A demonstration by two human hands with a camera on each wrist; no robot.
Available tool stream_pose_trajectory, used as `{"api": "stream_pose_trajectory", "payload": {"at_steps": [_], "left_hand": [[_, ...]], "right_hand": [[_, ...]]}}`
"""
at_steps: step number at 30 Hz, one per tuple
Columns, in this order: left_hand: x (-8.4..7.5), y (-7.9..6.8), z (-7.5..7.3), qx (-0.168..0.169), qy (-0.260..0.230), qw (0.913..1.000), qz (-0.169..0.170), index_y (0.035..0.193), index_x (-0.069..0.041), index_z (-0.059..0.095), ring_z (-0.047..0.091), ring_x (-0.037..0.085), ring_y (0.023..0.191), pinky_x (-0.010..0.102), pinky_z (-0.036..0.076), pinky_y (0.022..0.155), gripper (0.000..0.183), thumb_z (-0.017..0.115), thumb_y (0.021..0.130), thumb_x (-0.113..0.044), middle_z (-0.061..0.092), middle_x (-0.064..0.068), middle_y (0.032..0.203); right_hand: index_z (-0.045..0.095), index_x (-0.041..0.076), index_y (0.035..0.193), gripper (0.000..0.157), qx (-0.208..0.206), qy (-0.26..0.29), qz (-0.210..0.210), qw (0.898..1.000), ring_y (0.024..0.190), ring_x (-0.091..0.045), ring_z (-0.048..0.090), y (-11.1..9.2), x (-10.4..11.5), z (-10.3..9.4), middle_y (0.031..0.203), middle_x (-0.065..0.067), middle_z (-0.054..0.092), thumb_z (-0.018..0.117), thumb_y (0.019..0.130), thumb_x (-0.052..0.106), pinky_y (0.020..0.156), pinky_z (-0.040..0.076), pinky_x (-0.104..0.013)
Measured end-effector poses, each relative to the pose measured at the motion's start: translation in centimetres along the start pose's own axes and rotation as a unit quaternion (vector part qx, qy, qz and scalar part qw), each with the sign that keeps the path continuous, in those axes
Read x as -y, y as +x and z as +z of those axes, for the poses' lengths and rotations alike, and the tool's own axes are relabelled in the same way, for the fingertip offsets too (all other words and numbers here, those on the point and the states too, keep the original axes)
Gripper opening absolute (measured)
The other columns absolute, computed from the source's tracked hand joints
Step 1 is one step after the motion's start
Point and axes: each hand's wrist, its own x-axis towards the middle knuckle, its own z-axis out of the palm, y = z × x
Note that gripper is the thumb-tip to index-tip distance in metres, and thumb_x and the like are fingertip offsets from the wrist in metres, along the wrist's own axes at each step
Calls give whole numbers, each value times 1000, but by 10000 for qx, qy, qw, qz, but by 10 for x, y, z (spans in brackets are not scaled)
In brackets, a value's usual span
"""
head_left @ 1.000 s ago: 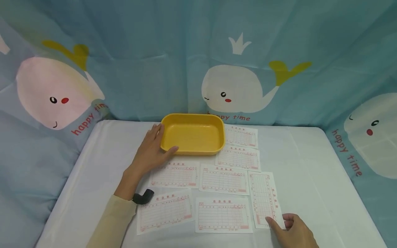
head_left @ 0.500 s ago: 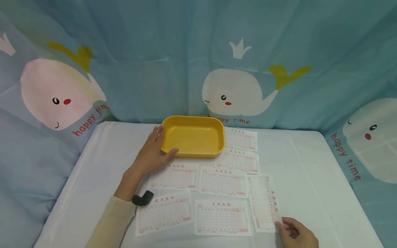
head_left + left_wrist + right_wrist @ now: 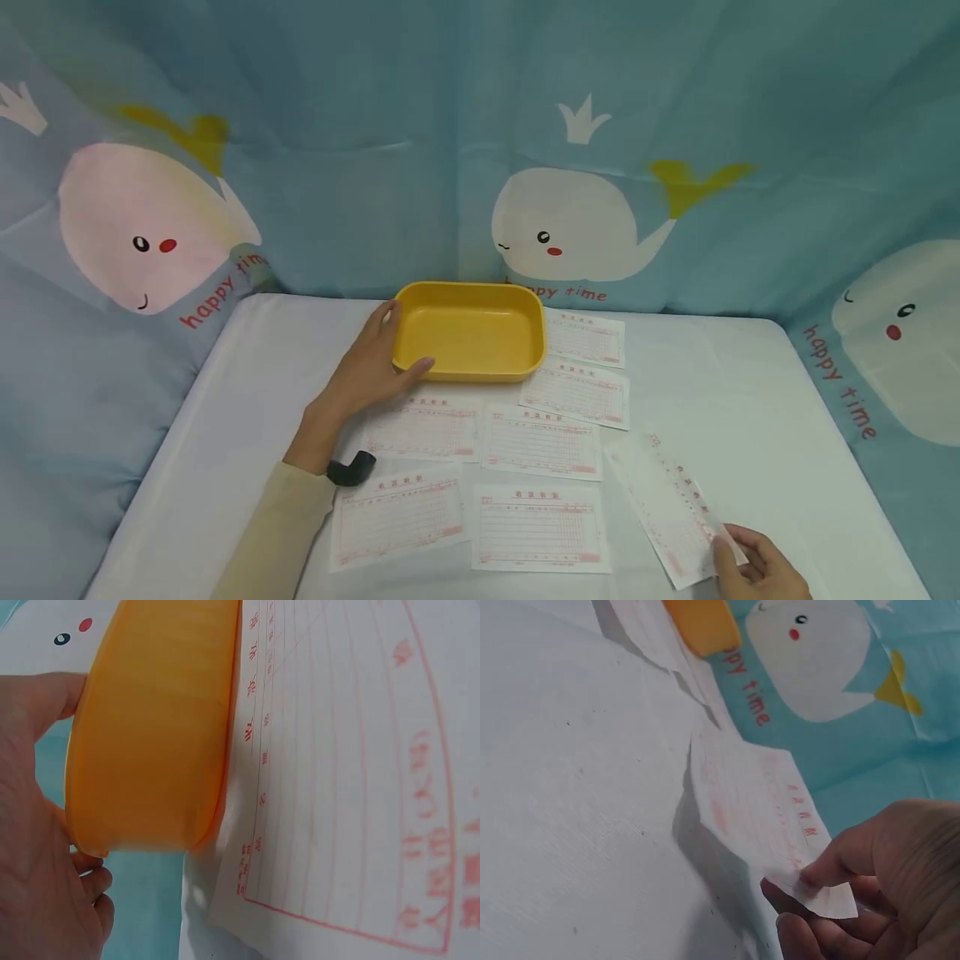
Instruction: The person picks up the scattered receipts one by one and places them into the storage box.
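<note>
1. Head view: the right hand (image 3: 761,567) has a paper slip (image 3: 671,521) clamped between thumb and fingers at its near corner, out at the right of the spread.
2. That slip sits askew, its far end pointing up and left, just beside the other slips.
3. Right wrist view now, and the pinch is plain: thumb on top, fingers beneath, paper bent, its near end up off the table (image 3: 577,825) with a shadow below. Whether the far end touches down, I can't tell.
4. Over to the left hand (image 3: 367,362) — thumb and fingers apart, resting against the left end of the yellow tray (image 3: 468,379), thumb at the near corner.
5. Left wrist view: the tray's wall fills the middle, and a red-printed slip (image 3: 330,780) lies flat alongside it.
6. Six other slips (image 3: 540,529) lie on the white table: two at the bottom, two across the middle, two by the tray's right end, partly hidden by it.
7. Behind it all, a blue curtain (image 3: 360,183) — whales printed on it, with "happy time" lettering.
</note>
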Motion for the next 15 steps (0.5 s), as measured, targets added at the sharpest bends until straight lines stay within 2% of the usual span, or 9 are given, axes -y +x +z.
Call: {"api": "stream_pose_trajectory", "payload": {"at_steps": [4, 6, 9, 12, 15], "left_hand": [[-2, 3, 2, -118, 29, 9999, 92, 172, -13, 7, 35, 40, 156, 61, 40, 124, 101, 54, 100, -67, 16, 18, 176], [-2, 3, 2, -117, 82, 9999, 55, 172, -10, 6, 30, 39, 160, 59, 37, 127, 102, 55, 101, -65, 13, 18, 177], [-2, 4, 2, 17, 151, 9999, 24, 171, -9, 0, 15, 36, 167, 57, 26, 132, 105, 54, 101, -65, 3, 15, 180], [-2, 4, 1, 114, 193, 9997, 58, 170, -8, -4, 3, 33, 169, 57, 17, 135, 105, 52, 102, -65, -5, 11, 181], [-2, 5, 1, 102, 197, 9997, 72, 170, -9, -3, 3, 31, 169, 56, 17, 136, 105, 52, 102, -67, -5, 9, 181]], "right_hand": [[68, -9, 123, 36, -2, -30, 15, 10000, 53, -5, 53, 7, -6, -4, 104, -33, 76, 73, 95, 13, 46, 44, -20], [69, -8, 125, 40, 95, -99, 158, 9998, 53, -7, 52, 11, -10, -6, 87, -23, 77, 75, 96, 19, 46, 44, -22], [67, -8, 131, 56, 389, -190, 468, 9980, 54, -12, 56, 16, -18, -14, 73, -9, 74, 75, 98, 37, 47, 45, -26], [65, -7, 136, 73, 632, -282, 732, 9949, 55, -14, 62, 22, -26, -24, 70, -4, 72, 72, 96, 54, 48, 50, -28], [65, -9, 136, 79, 796, -375, 720, 9935, 56, -15, 65, 28, -33, -33, 71, -5, 73, 73, 95, 58, 48, 54, -31]]}}
